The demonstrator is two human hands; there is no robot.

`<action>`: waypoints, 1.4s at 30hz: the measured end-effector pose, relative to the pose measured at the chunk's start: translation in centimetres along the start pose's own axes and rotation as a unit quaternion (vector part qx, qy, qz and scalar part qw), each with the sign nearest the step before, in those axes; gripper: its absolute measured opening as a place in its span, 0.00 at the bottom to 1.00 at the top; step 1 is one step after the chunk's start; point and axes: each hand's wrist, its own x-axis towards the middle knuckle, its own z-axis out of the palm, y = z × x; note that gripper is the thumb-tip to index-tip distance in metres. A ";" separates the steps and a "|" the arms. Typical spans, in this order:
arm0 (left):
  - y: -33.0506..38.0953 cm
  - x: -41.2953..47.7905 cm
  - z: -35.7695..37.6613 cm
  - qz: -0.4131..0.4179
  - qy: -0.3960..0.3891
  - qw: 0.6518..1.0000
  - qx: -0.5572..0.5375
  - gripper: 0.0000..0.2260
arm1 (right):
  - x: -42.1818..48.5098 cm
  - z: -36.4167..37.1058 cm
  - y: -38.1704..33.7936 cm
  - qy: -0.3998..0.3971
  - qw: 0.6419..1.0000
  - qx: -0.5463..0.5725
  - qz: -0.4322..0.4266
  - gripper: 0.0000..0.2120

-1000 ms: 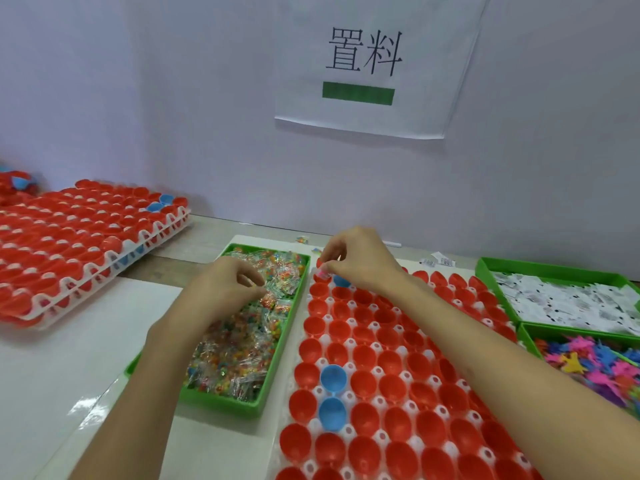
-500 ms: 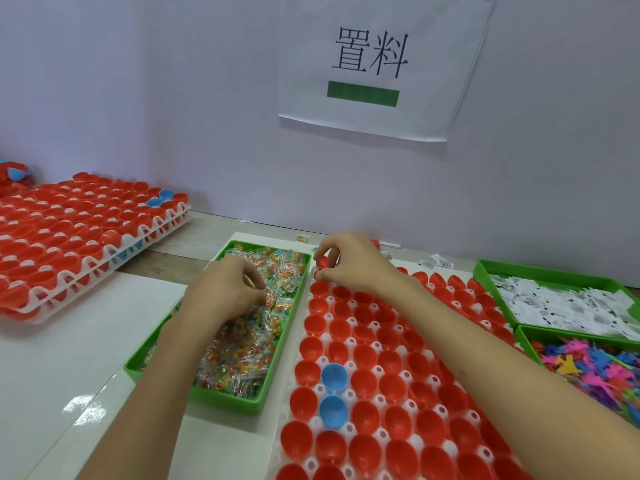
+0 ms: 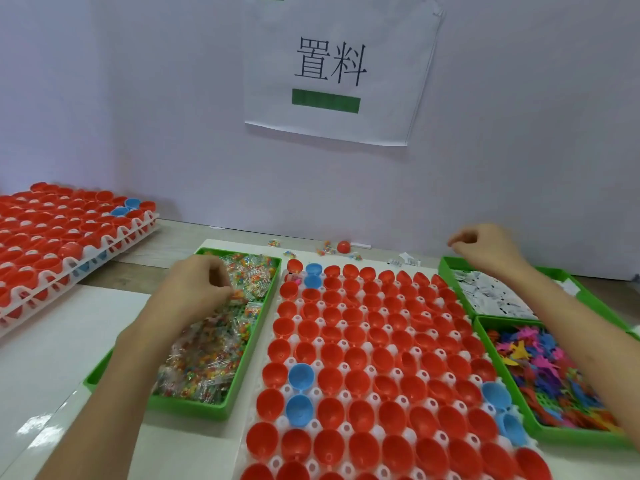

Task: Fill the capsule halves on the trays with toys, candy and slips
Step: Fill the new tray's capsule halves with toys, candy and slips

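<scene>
Capsule halves (image 3: 381, 358): glossy red plastic cups, a few blue ones (image 3: 301, 375) among them, open side up in rows across the centre and bottom of the frame.
Tray (image 3: 345, 367): white moulded sheet with round nubs between the cups, lying on a white table (image 3: 69, 341).
Sign (image 3: 332, 71): paper sheet on the pale wall, top centre, with two black characters above a green bar.
Stacked trays (image 3: 62, 233): far left, loaded with more red cups.
Candy bin (image 3: 194, 407): green, just left of the tray, full of clear crinkly candy packets (image 3: 207, 351).
Toy bin (image 3: 568, 439): green, lower right, heaped with small flat coloured toys (image 3: 540, 368).
Slip bin (image 3: 446, 268): green, behind the toy bin, holding white printed slips (image 3: 491, 296).
Left hand (image 3: 197, 289): palm down in the candy bin, covering part of it; fingers curled narrow into the packets, cannot tell whether one is pinched.
Right hand (image 3: 485, 247): blurred, above the slip bin's far end; fingers curled in, thumb near forefinger, holding nothing that shows.
Loose capsule (image 3: 343, 247): round, red, by the wall behind the tray, stray packets beside it.
</scene>
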 end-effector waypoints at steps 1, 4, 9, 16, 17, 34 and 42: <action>0.3 -0.1 0.0 0.006 0.007 1.000 -0.016 0.07 | -0.3 -0.7 2.3 0.015 0.999 -0.010 0.035 0.08; 0.9 -0.2 -0.3 0.023 0.035 0.998 -0.050 0.08 | -1.8 -1.8 7.8 0.017 0.994 -0.054 0.095 0.09; 1.6 -0.4 -0.2 0.041 0.053 0.997 -0.032 0.09 | -3.3 -1.7 10.4 -0.042 0.990 -0.080 0.113 0.10; 2.1 -0.9 -0.7 0.081 0.164 0.982 -0.055 0.08 | -3.8 -1.5 10.8 0.034 0.995 -0.024 0.087 0.04; 2.3 -1.1 -0.8 0.090 0.179 0.978 -0.059 0.09 | -4.0 -1.6 10.8 0.056 0.995 -0.014 0.079 0.05; 14.9 -10.0 2.6 0.151 -0.135 0.844 -0.496 0.09 | -11.6 -5.0 -3.2 0.134 0.915 0.356 -0.133 0.04; 15.8 -11.1 3.6 0.110 -0.156 0.825 -0.532 0.14 | -14.1 -6.6 -6.4 -0.007 0.892 0.430 -0.140 0.14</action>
